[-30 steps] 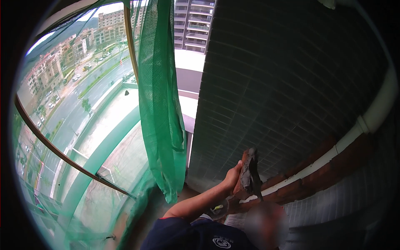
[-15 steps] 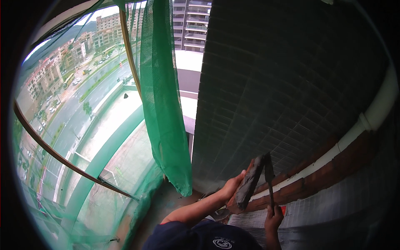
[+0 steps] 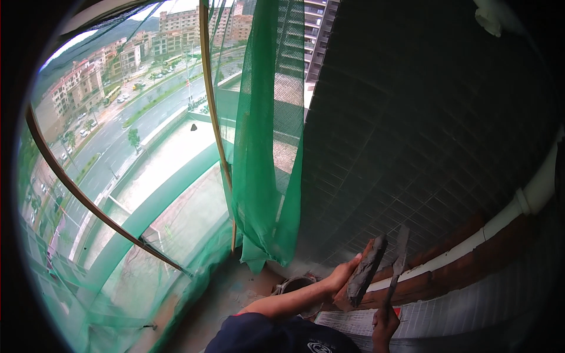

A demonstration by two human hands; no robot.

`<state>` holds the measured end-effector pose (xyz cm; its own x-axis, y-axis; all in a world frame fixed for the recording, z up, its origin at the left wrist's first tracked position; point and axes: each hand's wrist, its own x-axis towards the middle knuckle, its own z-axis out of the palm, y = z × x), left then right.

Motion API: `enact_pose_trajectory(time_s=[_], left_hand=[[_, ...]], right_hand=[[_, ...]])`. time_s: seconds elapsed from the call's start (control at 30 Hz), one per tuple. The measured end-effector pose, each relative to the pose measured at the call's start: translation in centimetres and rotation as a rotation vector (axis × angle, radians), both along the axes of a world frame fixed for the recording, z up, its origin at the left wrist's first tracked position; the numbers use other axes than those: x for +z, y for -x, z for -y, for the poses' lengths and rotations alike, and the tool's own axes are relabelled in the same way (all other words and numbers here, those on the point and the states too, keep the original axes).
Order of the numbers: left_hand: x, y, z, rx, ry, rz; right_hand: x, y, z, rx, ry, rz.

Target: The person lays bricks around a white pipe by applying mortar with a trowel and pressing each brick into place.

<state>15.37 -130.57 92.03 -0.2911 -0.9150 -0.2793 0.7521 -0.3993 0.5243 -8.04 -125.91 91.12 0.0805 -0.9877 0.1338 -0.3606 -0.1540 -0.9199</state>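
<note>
My left hand (image 3: 346, 272) is closed on a reddish brick (image 3: 366, 273), held up at a slant. Grey wet mortar covers the brick's upper face. To its right, my right hand (image 3: 385, 322) grips the handle of a trowel (image 3: 402, 252) whose grey-smeared blade points upward. A narrow gap separates blade and mortar. Past both hands runs a low course of red brickwork (image 3: 471, 267) along the tiled wall.
Dark tiled wall (image 3: 412, 129) rises ahead and right. A white pipe (image 3: 491, 226) runs along the brickwork. A bucket (image 3: 297, 283) stands by my left forearm. Green netting (image 3: 262, 147) and wooden poles (image 3: 88, 203) line the open edge at left, with a street far below.
The trowel blade has come away from the brick's top end and now stands apart to its right. My view has swung, shifting the scene rightward. Both hands keep their holds.
</note>
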Motion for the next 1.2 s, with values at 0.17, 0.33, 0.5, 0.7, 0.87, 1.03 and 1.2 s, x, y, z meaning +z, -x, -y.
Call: enact_pose_trajectory(time_s=[0.17,0.33,0.5,0.7,0.87,1.03,1.2], left_hand=[[1.6,1.2,0.3,0.003,-0.051,-0.076],[-0.8,0.6,1.7,0.052,-0.026,-0.027],[0.1,-1.3,2.0,0.090,0.052,-0.118],[0.9,-3.4,3.5,0.146,0.035,-0.119],[1.0,-5.1,3.5,0.155,0.029,-0.074],[1.2,-4.4,3.7,0.093,0.001,-0.079],[3.4,-3.4,2.6,0.060,0.036,0.008]], right_hand=[[-2.5,-0.8,-0.5,0.072,0.066,0.017],[-3.7,-1.8,-1.2,0.025,0.179,-0.020],[-4.5,-0.7,-1.2,0.074,0.422,-0.277],[-6.3,2.9,-1.0,0.131,0.344,-0.216],[-5.0,3.5,-1.6,0.075,0.514,-0.320],[-3.4,3.6,0.2,0.149,0.206,-0.065],[-2.0,3.4,0.3,0.332,-0.290,0.283]])
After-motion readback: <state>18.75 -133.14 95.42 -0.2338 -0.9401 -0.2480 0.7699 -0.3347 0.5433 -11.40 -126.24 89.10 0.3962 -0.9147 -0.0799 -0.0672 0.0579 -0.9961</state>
